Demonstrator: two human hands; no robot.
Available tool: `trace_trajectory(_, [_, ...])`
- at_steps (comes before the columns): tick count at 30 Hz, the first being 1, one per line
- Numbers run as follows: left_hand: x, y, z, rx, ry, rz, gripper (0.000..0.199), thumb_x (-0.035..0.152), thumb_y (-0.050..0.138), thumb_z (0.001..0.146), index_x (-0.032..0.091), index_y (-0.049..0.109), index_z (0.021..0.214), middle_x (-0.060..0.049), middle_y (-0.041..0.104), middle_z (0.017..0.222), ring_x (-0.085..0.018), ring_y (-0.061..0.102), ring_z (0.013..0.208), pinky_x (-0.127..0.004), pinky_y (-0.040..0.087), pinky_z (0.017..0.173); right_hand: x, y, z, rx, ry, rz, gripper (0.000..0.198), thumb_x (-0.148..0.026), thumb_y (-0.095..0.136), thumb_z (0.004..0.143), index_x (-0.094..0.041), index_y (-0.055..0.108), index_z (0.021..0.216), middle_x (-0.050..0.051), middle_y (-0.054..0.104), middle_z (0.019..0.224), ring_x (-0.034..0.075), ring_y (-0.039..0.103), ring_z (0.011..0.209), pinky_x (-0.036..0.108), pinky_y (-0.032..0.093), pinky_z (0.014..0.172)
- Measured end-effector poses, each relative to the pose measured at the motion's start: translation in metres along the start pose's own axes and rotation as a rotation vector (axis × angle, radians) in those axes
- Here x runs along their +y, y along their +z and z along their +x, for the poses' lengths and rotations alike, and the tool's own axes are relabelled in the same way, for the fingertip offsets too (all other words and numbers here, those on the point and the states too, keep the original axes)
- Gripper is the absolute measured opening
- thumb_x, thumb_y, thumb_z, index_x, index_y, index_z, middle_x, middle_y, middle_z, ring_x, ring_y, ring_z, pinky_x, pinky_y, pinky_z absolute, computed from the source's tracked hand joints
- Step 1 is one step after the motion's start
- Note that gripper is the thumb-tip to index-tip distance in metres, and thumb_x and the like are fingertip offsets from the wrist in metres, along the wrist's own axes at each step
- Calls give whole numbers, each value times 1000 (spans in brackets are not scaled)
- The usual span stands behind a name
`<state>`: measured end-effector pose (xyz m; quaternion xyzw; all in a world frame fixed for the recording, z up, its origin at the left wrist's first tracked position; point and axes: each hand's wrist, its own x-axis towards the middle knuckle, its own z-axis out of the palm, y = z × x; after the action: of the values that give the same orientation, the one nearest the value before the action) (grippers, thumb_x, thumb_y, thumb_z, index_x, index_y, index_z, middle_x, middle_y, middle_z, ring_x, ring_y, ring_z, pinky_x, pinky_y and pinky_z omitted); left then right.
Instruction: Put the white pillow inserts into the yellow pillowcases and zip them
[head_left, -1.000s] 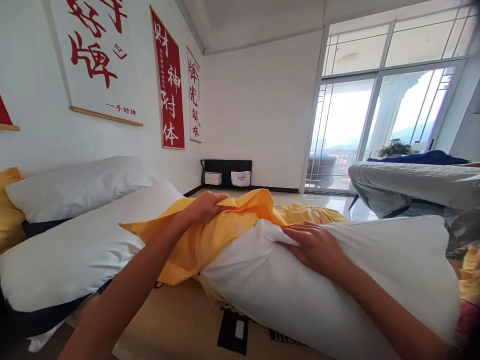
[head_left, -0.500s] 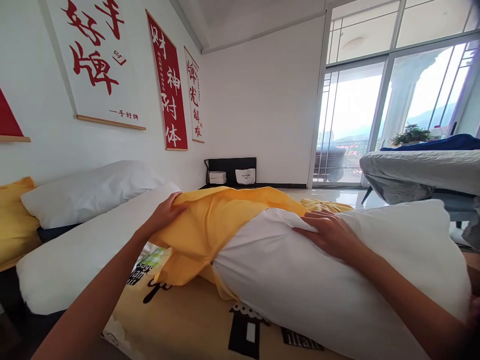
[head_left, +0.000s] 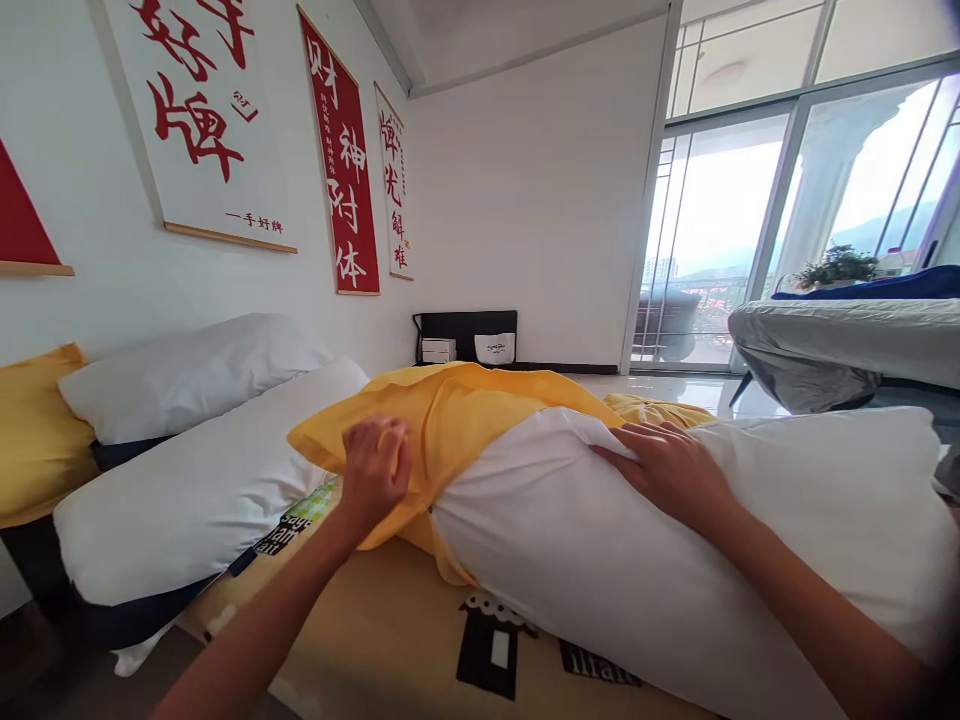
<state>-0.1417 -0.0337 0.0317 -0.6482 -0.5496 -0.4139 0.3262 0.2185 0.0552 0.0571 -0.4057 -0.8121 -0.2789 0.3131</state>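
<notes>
A white pillow [head_left: 570, 520] lies across the bed in front of me, its left end inside a yellow pillowcase [head_left: 480, 400]. My right hand [head_left: 667, 465] grips the pillow's upper side, near the pillowcase's opening, with a fold of white cloth under the fingers. In front of the pillowcase's left part is my left hand [head_left: 375, 465], its fingers curled in and the thumb at the right. Whether cloth is caught in those fingers does not show. The pillowcase's far left corner sticks out free beyond this hand.
Beneath lies a beige printed bedsheet [head_left: 360, 620]. To the left are two more white pillows [head_left: 202, 480] and a yellow one [head_left: 41, 430]. More yellow cloth [head_left: 660, 408] lies behind the pillow. A covered table [head_left: 840, 330] stands at the right by glass doors [head_left: 720, 240].
My left hand has let go of the pillowcase's far left edge and come right and nearer, fingers curled. My right hand stays on the pillow. The view has shifted slightly.
</notes>
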Motion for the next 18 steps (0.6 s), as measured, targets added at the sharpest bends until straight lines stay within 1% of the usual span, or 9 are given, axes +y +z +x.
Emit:
trace_trajectory(1, [9,3,-26,-106,25,-32,21,27,42,89,18,61,85,-10,65,86,-24,60,89,-36,40,82,2,2,2,-22,20,-2,47,-52,35,94,-22,59,67,3,65,69,20,59,68,31,37,63])
trace_trajectory(2, [18,8,-52,-270,-1,-61,22,28,42,89,19,61,80,-8,65,78,-22,60,79,-33,41,75,3,3,4,-41,38,-3,47,-54,35,94,-22,60,69,3,66,72,21,60,70,32,38,65])
trace_trajectory(4, [30,28,-99,-645,-198,-96,23,33,45,88,20,63,79,-5,67,73,-22,62,71,-30,40,67,5,5,7,-64,71,-9,48,-56,33,93,-22,62,75,5,69,81,23,61,78,35,41,73])
trace_trajectory(5, [34,41,-118,-774,-316,-137,24,36,47,87,20,65,87,-6,69,78,-23,64,75,-29,40,66,5,5,8,-72,85,-17,49,-58,32,93,-22,63,80,6,69,85,24,61,82,37,41,77])
trace_trajectory(6, [37,55,-131,-844,-430,-169,28,40,48,86,18,65,94,-8,71,85,-24,65,80,-28,40,65,5,5,9,-79,93,-27,50,-59,32,92,-21,64,87,7,70,89,26,61,86,39,41,81])
trace_trajectory(9, [42,93,-149,-871,-643,-295,45,47,53,81,13,62,109,-11,71,100,-26,65,91,-27,42,67,8,3,2,-73,63,-59,62,-67,33,87,-20,60,117,10,68,104,30,60,99,45,38,92])
trace_trajectory(12, [47,117,-147,-833,-690,-373,45,46,51,82,15,62,112,-10,70,106,-26,64,96,-27,43,70,11,2,-10,-38,13,-109,86,-77,41,77,-19,41,140,13,61,122,35,52,115,49,32,99])
trace_trajectory(15, [53,126,-147,-833,-698,-365,43,46,49,82,13,67,102,-12,71,100,-28,64,94,-30,43,70,11,3,-14,-97,56,-191,93,-79,45,72,-16,40,140,16,63,116,37,54,109,51,33,94])
trace_trajectory(18, [57,128,-151,-850,-697,-354,42,49,56,77,12,69,93,-14,72,94,-30,65,91,-31,43,72,-2,4,-3,-249,110,-214,71,-71,43,80,-13,55,121,16,68,98,34,60,93,47,37,86])
